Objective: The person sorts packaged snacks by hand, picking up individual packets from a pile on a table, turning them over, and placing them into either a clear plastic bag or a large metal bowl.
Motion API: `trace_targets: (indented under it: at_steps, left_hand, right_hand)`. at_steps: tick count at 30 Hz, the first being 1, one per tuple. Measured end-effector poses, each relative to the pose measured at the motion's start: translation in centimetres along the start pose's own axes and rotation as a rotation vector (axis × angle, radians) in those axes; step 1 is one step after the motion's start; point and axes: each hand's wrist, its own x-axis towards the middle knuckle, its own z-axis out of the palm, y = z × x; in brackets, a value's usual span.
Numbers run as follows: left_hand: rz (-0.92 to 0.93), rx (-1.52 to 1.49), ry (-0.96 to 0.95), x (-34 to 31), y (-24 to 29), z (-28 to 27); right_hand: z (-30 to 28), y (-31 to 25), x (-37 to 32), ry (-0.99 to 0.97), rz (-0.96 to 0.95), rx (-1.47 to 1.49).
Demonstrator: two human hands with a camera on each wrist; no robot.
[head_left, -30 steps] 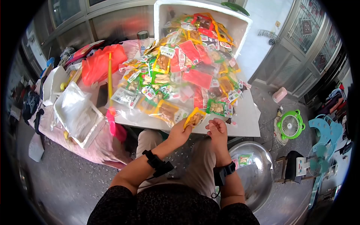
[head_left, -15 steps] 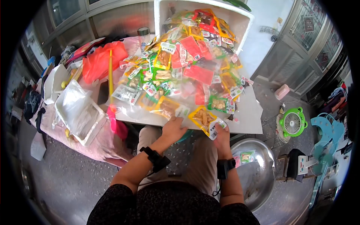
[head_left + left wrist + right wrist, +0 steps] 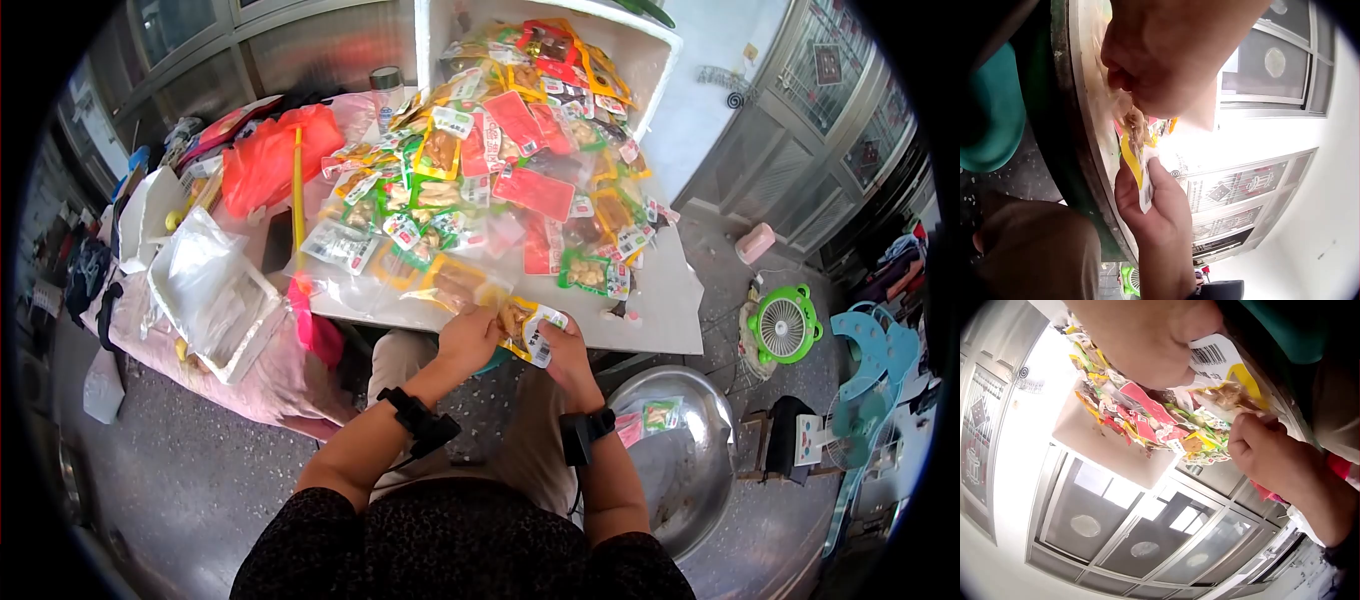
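A yellow-edged clear packet (image 3: 522,328) with brown food inside is held between both hands at the table's front edge. The right hand (image 3: 568,352) pinches its white, barcoded end, which shows in the right wrist view (image 3: 1210,357). At the other end the left hand (image 3: 468,338) grips the packet with curled fingers; in the right wrist view that hand (image 3: 1272,450) has its thumb against the clear plastic. Just behind the left hand lies another clear packet (image 3: 452,284). A heap of red, green and yellow packets (image 3: 535,192) covers much of the table.
Behind the heap a white foam box (image 3: 655,90) lies with its opening toward the person. At the right, a metal basin (image 3: 690,480) on the floor holds a few packets (image 3: 660,414). Left are a white tray (image 3: 250,335), a red bag (image 3: 275,165) and a yellow stick (image 3: 298,195).
The packet went from both hands to the right hand alone, spreading flat, then moved left. The left hand, which had let go, has taken hold of its left end again.
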Motion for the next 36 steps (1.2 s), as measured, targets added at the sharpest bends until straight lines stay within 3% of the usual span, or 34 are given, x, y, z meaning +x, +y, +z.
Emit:
trace_targets:
  at_steps: [6,9,12,24,27,30,33,35,36]
  left_hand:
    - [0.071,0.11,0.016,-0.6,0.8,-0.4]
    - [0.049,0.115,-0.001,-1.2,0.7,-0.9]
    - [0.02,0.145,-0.044,-1.6,0.3,-0.9]
    - [0.073,0.083,-0.039,-1.8,-0.1,-0.6]
    - [0.09,0.141,-0.041,-1.8,-0.2,-0.8]
    - [0.193,0.226,0.0,-1.8,-0.7,-0.7]
    - [0.203,0.324,-0.017,-1.9,-1.0,-0.6]
    - [0.184,0.398,-0.087,-1.9,-1.9,-0.2]
    - [0.166,0.403,-0.092,-1.8,-2.0,-0.2]
  right_hand:
    - [3.0,2.2,2.1,-0.159,0.17,0.152]
    - [4.2,0.7,1.3,-0.166,0.272,-0.135]
    - [3.0,-0.8,1.4,-0.171,0.124,-0.836]
    - [4.8,1.4,2.9,-0.142,0.341,-0.346]
    - [4.5,0.5,2.9,-0.186,0.354,-0.439]
    - [3.2,-1.4,3.3,-0.219,0.296,-0.715]
    - [1.3,-3.2,5.1,-0.125,0.149,-0.728]
    - [0.1,-5.1,6.8,-0.007,-0.007,-0.764]
    - [-2.9,-4.8,9.8,0.046,-0.312,-0.969]
